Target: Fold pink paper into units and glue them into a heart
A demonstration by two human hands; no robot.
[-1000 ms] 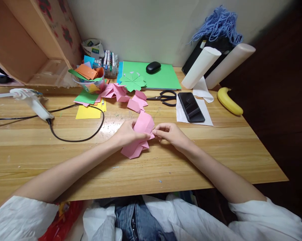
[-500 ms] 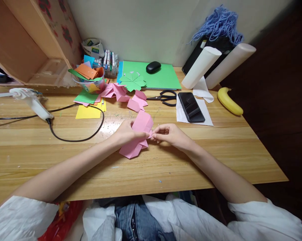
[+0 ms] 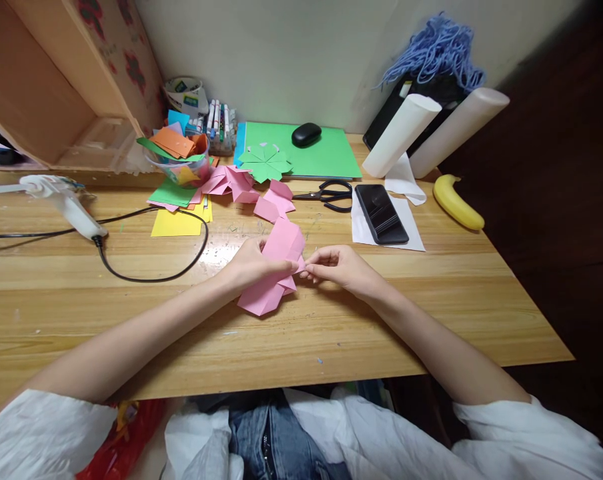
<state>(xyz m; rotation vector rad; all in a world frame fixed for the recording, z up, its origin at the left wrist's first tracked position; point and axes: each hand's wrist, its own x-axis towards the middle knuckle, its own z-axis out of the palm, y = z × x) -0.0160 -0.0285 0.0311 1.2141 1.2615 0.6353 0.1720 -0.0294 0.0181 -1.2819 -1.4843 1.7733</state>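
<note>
A folded pink paper [image 3: 284, 241] is held just above the wooden table. My left hand [image 3: 256, 265] is closed on its left side, with the thumb lying across the middle of the paper. The fingertips of my right hand [image 3: 335, 267] pinch a small flap at the paper's right edge. Some of the fingers of my left hand are hidden beneath the paper. Beyond it lies a loose pink paper piece [image 3: 275, 201], and farther left are more folded pink pieces [image 3: 231, 183].
Black scissors [image 3: 326, 195] and a phone [image 3: 381, 213] lie beyond my right hand, with a banana [image 3: 458, 202] farther right. A black cable [image 3: 205, 247] loops left of my left hand. Behind stands a tub of paper scraps [image 3: 181, 167].
The upper part of the pink paper has tilted slightly. Both hands keep their hold and have barely moved.
</note>
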